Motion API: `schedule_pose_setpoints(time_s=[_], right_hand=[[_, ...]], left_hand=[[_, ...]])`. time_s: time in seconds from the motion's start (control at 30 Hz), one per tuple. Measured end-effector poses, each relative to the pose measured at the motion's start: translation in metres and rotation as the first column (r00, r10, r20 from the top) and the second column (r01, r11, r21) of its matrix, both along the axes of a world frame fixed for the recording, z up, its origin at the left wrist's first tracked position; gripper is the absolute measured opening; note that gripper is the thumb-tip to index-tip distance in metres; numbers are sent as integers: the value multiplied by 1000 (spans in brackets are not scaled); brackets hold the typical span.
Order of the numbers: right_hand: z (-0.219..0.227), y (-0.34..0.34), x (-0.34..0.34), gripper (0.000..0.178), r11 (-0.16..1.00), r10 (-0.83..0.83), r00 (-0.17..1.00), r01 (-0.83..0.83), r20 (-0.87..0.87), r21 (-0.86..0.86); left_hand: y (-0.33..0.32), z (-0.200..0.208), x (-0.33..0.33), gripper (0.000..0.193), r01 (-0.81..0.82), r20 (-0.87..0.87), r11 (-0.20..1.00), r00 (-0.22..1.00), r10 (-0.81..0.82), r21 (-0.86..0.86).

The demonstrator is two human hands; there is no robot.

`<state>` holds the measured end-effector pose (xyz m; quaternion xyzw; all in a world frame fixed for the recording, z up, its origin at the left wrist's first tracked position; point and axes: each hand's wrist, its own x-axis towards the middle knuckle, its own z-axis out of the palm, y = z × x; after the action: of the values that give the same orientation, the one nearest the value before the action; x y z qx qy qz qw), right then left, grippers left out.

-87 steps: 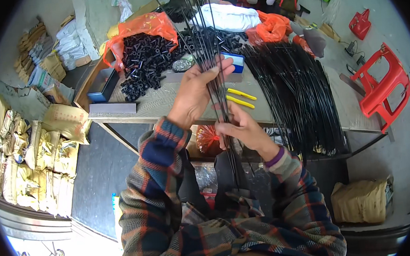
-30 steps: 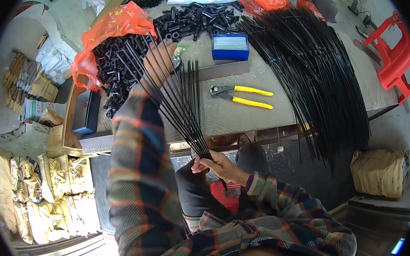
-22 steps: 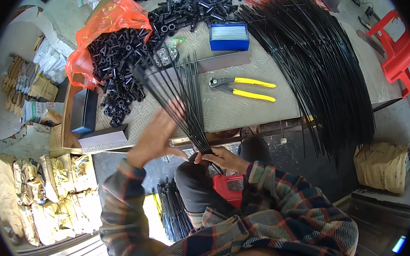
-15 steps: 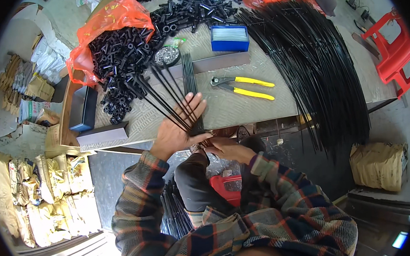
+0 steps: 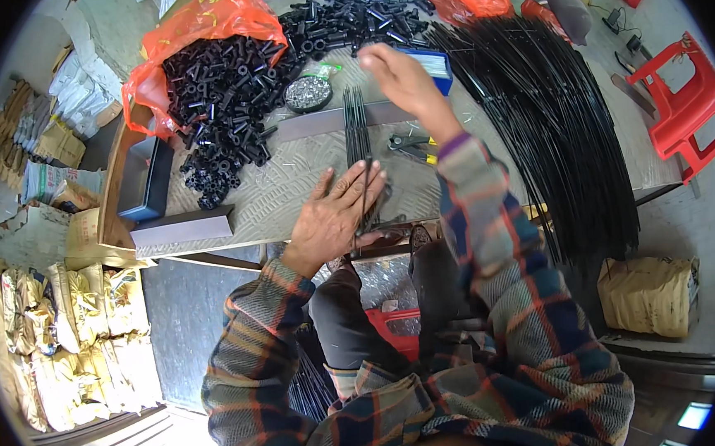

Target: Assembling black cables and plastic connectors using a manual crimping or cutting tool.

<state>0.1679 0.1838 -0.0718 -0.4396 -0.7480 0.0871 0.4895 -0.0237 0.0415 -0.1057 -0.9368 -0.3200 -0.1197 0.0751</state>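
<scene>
My left hand (image 5: 342, 212) lies flat at the table's front edge with its fingers stretched over a narrow bundle of black rods (image 5: 356, 128). A dark rod end shows across its fingertips. My right hand (image 5: 406, 87) is raised over the table beside the blue box (image 5: 439, 64) of pale thin sticks. Its fingers point up and to the left, slightly blurred, with nothing visible in them. Under the right forearm lie pliers (image 5: 406, 142) with yellow handles, mostly hidden. A round dish (image 5: 309, 94) of small silvery pieces stands left of the bundle.
Black tubular parts (image 5: 220, 100) heap out of an orange bag (image 5: 210, 14). A large sheaf of long black rods (image 5: 533, 119) hangs over the table's right edge. An angled metal strip (image 5: 184, 233) and an open dark box (image 5: 145, 180) sit at left. A red stool (image 5: 685, 109) stands right.
My right hand has left the front edge and moved up and forward over the table. Several rods that fanned across my left fingers no longer show there. My left hand has shifted right.
</scene>
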Motion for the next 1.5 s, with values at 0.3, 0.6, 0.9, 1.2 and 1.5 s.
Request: schedule_pose_setpoints(time_s=[0.3, 0.6, 0.9, 1.2, 1.5], right_hand=[[-14, 60, -24, 27, 928, 179, 792, -333, -583, -167], [4, 65, 53, 11, 968, -155, 950, 201, 271, -152], [2, 50, 80, 7, 948, -259, 688, 317, 678, 41], [-15, 22, 30, 8, 999, -38, 948, 40, 317, -1], [-18, 10, 29, 13, 984, 48, 902, 31, 429, -174]], left_hand=[[1, -7, -8, 76, -20, -54, 999, 998, 22, 27], [4, 7, 0, 83, 15, 68, 993, 998, -7, -113], [5, 7, 4, 81, 57, 129, 968, 991, -26, -245], [6, 7, 10, 78, -129, -38, 981, 991, 124, -147], [8, 10, 12, 81, -101, -19, 971, 995, 99, -218]])
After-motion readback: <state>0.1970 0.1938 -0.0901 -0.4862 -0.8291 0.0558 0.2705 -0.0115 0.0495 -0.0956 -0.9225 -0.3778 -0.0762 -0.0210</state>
